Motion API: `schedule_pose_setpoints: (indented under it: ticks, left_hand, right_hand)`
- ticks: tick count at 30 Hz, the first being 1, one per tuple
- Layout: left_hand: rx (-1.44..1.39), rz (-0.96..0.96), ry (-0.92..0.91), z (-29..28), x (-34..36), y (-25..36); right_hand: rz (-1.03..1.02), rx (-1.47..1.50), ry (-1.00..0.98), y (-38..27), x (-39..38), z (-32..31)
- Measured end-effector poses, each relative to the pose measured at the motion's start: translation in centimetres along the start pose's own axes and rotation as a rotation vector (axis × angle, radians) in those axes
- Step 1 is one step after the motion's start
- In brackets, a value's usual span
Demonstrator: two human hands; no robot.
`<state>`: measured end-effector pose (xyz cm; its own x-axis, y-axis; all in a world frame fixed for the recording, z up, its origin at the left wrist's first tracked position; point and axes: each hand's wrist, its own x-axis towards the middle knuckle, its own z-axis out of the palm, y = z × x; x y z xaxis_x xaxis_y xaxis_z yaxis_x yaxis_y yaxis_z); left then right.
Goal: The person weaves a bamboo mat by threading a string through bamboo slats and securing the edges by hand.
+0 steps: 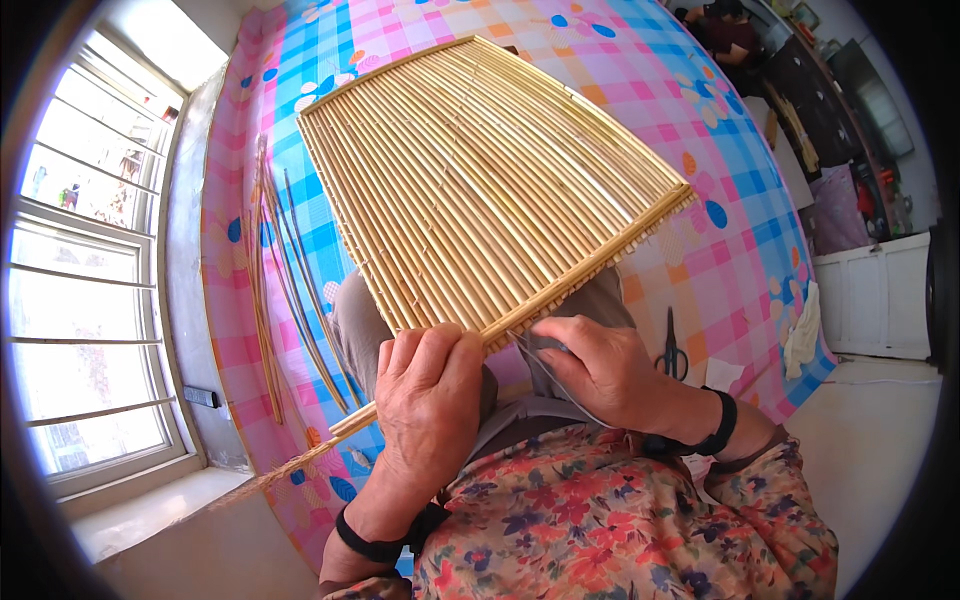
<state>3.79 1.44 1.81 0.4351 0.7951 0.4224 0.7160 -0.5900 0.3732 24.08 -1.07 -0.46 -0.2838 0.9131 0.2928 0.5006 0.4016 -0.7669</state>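
Observation:
A mat of straight yellow plant stalks [470, 180], laid side by side and edged with bundled stalks, rests tilted over my knees. My left hand [430, 395] is closed round its near edge, at the lower corner. From under that hand the edging bundle [350, 420] sticks out to the left and ends in frayed fibres. Just right of it, my right hand [600, 365] is closed in a pinch beside the edging. A thin pale thread [548, 370] runs from the edging down past those fingers. The fingertips are partly hidden, and so is the mat's underside.
Loose long stalks [270, 300] lie left of the mat on a checked, flowered cover [740, 300]. Dark scissors [671, 350] lie right of my knee, near a pale cloth [803, 335]. A barred window [90, 270] borders the left; another person [722, 35] is at the far right.

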Motion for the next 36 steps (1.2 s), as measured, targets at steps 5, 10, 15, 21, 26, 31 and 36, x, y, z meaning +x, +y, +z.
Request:
schedule_pose_setpoints:
  ticks: [5, 10, 15, 21, 26, 31, 36]
  left_hand:
    - [-0.003, -0.009, 0.016, -0.1, 0.1, 0.0]
    - [-0.015, -0.009, -0.007, -0.2, 0.1, -0.1]
    - [-0.020, 0.002, -0.016, 0.0, 0.0, 0.0]
    - [-0.017, 0.002, -0.016, 0.0, -0.1, 0.1]
    - [-0.019, -0.008, -0.026, 0.2, -0.2, 0.0]
    - [-0.008, -0.002, -0.013, 0.1, -0.1, 0.1]
    - [0.014, 0.008, -0.012, 0.0, 0.2, 0.0]
  right_hand:
    - [0.176, 0.146, -0.051, -1.5, 0.2, -0.6]
    - [0.269, 0.190, -0.131, -2.1, 0.7, -1.3]
    - [0.181, 0.137, -0.088, -1.6, 0.5, -1.0]
    - [0.172, 0.131, -0.098, -1.1, 0.3, -0.9]
    - [0.064, -0.061, -0.087, -0.8, 0.2, -0.7]
    - [-0.073, -0.208, -0.056, -1.2, 1.4, -0.7]
    - [-0.153, -0.148, 0.013, -0.2, 1.3, 0.1]
